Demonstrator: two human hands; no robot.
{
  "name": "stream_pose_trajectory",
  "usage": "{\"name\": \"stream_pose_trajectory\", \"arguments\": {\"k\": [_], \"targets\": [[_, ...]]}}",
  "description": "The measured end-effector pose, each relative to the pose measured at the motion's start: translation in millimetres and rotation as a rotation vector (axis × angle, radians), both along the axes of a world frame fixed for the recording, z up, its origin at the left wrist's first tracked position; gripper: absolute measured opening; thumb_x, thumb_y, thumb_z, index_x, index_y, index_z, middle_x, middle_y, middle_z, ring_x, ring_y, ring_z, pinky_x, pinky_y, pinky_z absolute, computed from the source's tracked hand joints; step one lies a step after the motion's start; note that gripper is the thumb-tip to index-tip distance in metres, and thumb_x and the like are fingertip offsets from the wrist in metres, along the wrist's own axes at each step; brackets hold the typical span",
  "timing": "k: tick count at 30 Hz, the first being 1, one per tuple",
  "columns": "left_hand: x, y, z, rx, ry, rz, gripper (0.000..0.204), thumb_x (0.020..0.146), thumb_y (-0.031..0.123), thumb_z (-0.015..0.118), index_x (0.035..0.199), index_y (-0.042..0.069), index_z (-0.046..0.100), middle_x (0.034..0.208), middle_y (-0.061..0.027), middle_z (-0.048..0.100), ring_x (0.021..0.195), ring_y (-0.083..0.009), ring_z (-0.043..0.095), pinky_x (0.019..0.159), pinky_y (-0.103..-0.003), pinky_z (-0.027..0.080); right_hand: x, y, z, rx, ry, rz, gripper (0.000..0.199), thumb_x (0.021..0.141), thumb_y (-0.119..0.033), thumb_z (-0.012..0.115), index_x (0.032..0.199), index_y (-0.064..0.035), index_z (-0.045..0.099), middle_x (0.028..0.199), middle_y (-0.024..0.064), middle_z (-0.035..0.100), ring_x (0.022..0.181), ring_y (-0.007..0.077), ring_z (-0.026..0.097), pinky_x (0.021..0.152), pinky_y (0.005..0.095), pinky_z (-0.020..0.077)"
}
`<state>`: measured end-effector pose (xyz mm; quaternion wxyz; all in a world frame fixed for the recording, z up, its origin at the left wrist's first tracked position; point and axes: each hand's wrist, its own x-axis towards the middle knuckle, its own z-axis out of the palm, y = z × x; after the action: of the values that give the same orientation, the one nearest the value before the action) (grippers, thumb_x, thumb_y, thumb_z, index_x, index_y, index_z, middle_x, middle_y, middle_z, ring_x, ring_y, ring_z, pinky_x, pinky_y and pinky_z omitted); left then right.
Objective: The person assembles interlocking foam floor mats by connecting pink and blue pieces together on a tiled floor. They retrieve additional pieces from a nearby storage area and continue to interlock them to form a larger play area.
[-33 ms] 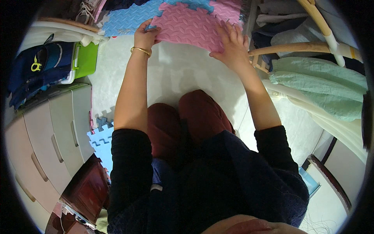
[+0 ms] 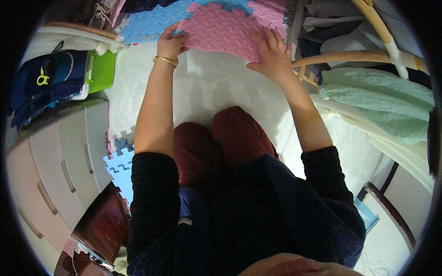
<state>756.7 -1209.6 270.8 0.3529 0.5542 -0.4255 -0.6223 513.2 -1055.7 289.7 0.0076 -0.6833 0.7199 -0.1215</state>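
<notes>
A pink foam puzzle tile (image 2: 221, 30) lies on the white floor (image 2: 207, 87) ahead of my knees. My left hand (image 2: 169, 43), a gold bangle (image 2: 165, 60) on its wrist, grips the tile's left edge with curled fingers. My right hand (image 2: 272, 53) rests flat on the tile's lower right corner with its fingers spread. A blue tile (image 2: 147, 23) adjoins the pink one on the left. Another pink tile (image 2: 269, 11) sits at its right, and a second blue tile (image 2: 230, 3) lies beyond.
Pale drawers (image 2: 69, 152) stand at the left, with a green box (image 2: 101, 69) and a blue bag (image 2: 41, 87) on top. A loose blue tile (image 2: 120, 168) lies beside them. A wooden rack (image 2: 350, 57) hung with green cloth (image 2: 377, 96) is at the right.
</notes>
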Motion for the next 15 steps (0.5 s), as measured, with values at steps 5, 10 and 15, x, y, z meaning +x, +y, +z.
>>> {"name": "stream_pose_trajectory", "arguments": {"k": [5, 10, 15], "targets": [[7.7, -7.3, -1.0, 0.031, 0.103, -0.022, 0.046, 0.078, 0.004, 0.066, 0.122, 0.006, 0.053, 0.087, -0.0061, 0.066, 0.071, -0.0127, 0.061, 0.055, -0.026, 0.052, -2.7, -9.1, -16.6, -0.008, 0.225, 0.066, 0.061, 0.078, -0.014, 0.055, 0.136, -0.0276, 0.039, 0.140, 0.0082, 0.036, 0.129, 0.0323, 0.032, 0.102, 0.0553, 0.0272], [-5.5, -12.8, -1.9, -0.180, -0.142, -0.145, 0.047, 0.078, 0.007, 0.065, 0.123, 0.004, 0.053, 0.086, -0.0087, 0.066, 0.073, -0.0154, 0.063, 0.056, -0.029, 0.053, -8.4, 6.3, -9.9, -0.024, 0.227, 0.091, 0.054, 0.080, -0.009, 0.045, 0.130, -0.0272, 0.047, 0.133, 0.0073, 0.045, 0.120, 0.0323, 0.044, 0.097, 0.0494, 0.0363], [-12.4, -20.1, -5.2, -0.329, -0.415, -0.221, 0.046, 0.074, 0.012, 0.064, 0.118, 0.003, 0.057, 0.088, -0.0177, 0.066, 0.078, -0.0237, 0.065, 0.066, -0.033, 0.053, -5.4, -1.2, 11.4, 0.095, 0.310, 0.056, 0.050, 0.080, -0.009, 0.046, 0.126, -0.0267, 0.051, 0.129, 0.0059, 0.049, 0.116, 0.0306, 0.049, 0.093, 0.0462, 0.0407]]}}
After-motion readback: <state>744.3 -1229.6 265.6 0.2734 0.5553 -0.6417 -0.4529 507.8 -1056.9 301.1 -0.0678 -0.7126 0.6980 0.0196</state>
